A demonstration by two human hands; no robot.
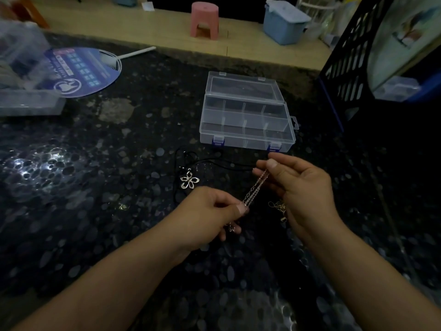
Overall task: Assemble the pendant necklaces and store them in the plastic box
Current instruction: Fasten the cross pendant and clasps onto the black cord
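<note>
A thin silver chain [255, 187] stretches between my two hands above the dark table. My left hand [210, 216] pinches its lower end, where a small pendant hangs under the fingers. My right hand [298, 185] pinches the upper end between thumb and forefinger. A clear plastic box [247, 120] with dividers stands open just beyond my hands, its lid tipped back. A silver flower pendant [189, 179] on a black cord [214, 161] lies left of the chain. More small gold-coloured pieces [278, 207] lie beneath my right hand.
A round blue hand fan [83, 70] and a clear container [28, 101] sit at the far left. A dark mesh basket [353, 68] stands at the right. Beyond the table's far edge are a pink stool [205, 20] and a blue bin [284, 22].
</note>
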